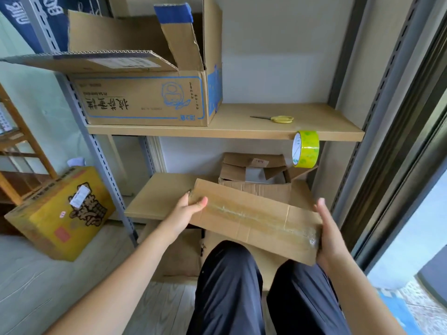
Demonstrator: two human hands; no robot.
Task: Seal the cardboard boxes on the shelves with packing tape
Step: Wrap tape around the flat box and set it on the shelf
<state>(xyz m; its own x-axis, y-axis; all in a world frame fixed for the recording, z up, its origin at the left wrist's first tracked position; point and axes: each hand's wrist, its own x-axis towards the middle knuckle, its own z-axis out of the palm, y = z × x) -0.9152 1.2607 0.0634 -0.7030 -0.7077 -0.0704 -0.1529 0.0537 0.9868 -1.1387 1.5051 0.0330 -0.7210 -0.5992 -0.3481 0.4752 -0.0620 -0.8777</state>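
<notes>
Cardboard makes up most of the scene: a long, flat brown cardboard box [256, 220] with a strip of clear tape running down the seam of its top is held between both hands, above the person's knees in dark trousers [263, 293] and in front of the lower wooden shelf board [159, 197]. The left hand [187, 211] grips the box's far-left end, thumb lying on the top face and fingers curled under the edge. The right hand [331, 235] clasps the near-right end, palm against the side, thumb pointing up along the edge; its fingers are hidden behind the box. A roll of yellow-green packing tape [305, 149] hangs off the front edge of the upper wooden shelf board [242, 126], over toward the right. Yellow-handled scissors [278, 118] lie on that upper board, just behind the tape and apart from it. At the board's left end stands a large brown box with blue printing [145, 100], its top flaps standing open. On the lower board, behind the held box, sits a small open brown box [256, 169] with its flaps spread. A yellow printed carton [63, 211] rests tilted on the floor to the left of the grey metal shelf upright [96, 151].
</notes>
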